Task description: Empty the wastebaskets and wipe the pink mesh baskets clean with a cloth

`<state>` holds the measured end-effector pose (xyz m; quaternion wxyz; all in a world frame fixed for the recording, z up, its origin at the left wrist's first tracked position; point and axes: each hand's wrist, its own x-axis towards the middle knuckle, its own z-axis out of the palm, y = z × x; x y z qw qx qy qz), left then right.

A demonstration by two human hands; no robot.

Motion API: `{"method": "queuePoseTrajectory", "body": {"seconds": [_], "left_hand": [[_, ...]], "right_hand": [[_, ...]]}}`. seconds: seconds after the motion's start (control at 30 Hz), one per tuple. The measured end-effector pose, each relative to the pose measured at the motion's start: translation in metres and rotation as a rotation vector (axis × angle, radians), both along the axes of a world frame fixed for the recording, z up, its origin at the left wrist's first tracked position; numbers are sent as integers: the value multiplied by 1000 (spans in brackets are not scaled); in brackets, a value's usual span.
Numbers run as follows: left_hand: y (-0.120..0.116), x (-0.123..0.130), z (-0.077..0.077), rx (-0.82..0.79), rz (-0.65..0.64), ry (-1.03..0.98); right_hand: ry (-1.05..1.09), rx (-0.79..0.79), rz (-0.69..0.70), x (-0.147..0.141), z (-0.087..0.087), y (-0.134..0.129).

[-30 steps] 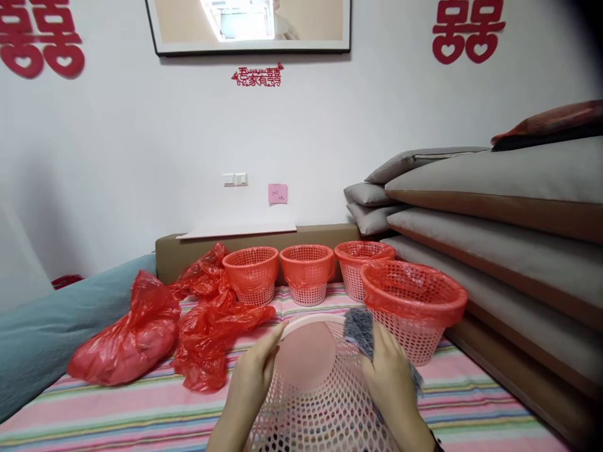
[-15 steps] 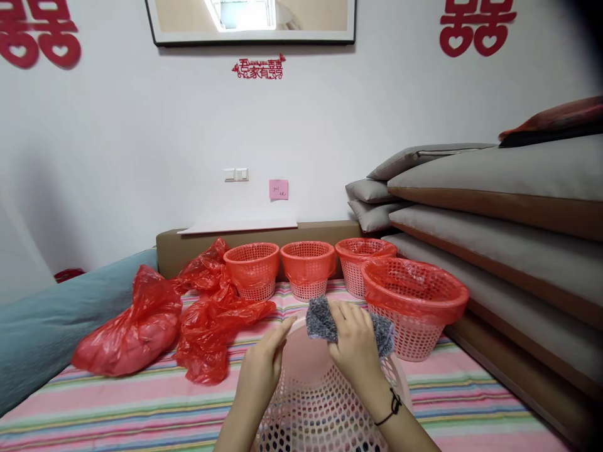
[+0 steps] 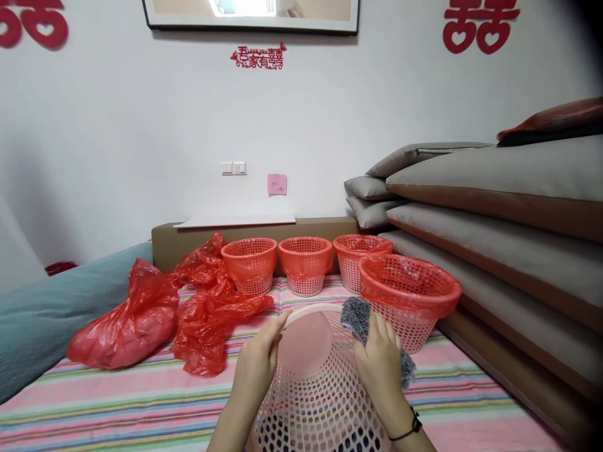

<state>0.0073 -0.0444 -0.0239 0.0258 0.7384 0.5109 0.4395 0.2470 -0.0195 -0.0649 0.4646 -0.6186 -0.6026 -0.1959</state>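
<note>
A pale pink perforated plastic basket (image 3: 325,392) lies tipped in front of me, its round solid base (image 3: 306,345) showing. My left hand (image 3: 258,358) grips the basket's left side, thumb up near the edge. In my right hand (image 3: 380,358) is a fuzzy dark grey cloth (image 3: 357,317), pressed against the basket's right side. One end of the cloth hangs out beyond the fingers on the right. Part of the basket is hidden behind both hands and forearms.
Several baskets lined with red plastic bags stand behind, the nearest a larger lined basket (image 3: 409,295) at right. Crumpled red bags (image 3: 207,326) and a filled red bag (image 3: 127,320) lie left on the striped cloth (image 3: 141,402). Stacked grey cushions (image 3: 494,213) rise at right.
My right hand has moved right and slightly down with the cloth, from near the basket's base to its right side. My left hand keeps its hold. The view has tilted slightly.
</note>
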Motion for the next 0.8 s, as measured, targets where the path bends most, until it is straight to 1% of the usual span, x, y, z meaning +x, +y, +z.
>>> {"method": "queuePoseTrajectory", "body": {"seconds": [0.1, 0.2, 0.3, 0.37, 0.43, 0.47, 0.5, 0.6, 0.67, 0.73, 0.8], "left_hand": [[1, 2, 0, 17, 8, 17], [1, 5, 1, 25, 3, 28], [1, 5, 3, 26, 3, 17], [0, 2, 2, 24, -6, 4], [-5, -4, -4, -1, -10, -19], [-8, -7, -9, -19, 9, -42], [-12, -11, -17, -38, 49, -74], [-25, -21, -45, -83, 219, -223], [-32, -26, -60, -95, 273, -330], [-34, -29, -65, -88, 269, -408], [-33, -28, -60, -62, 259, -428]], "right_hand": [[-46, -12, 89, -19, 26, -1], [-99, -4, 265, -41, 48, -1], [-171, 26, 442, -59, 57, 1], [-198, 50, 484, -65, 56, 2], [-206, 65, 471, -68, 53, 2], [-206, 66, 453, -69, 52, 2], [-202, 62, 428, -69, 52, 2], [-171, 22, 314, -67, 57, 1], [-157, -16, 214, -64, 62, -1], [-157, -51, 120, -58, 63, -6], [-149, -78, 50, -47, 56, -12]]}}
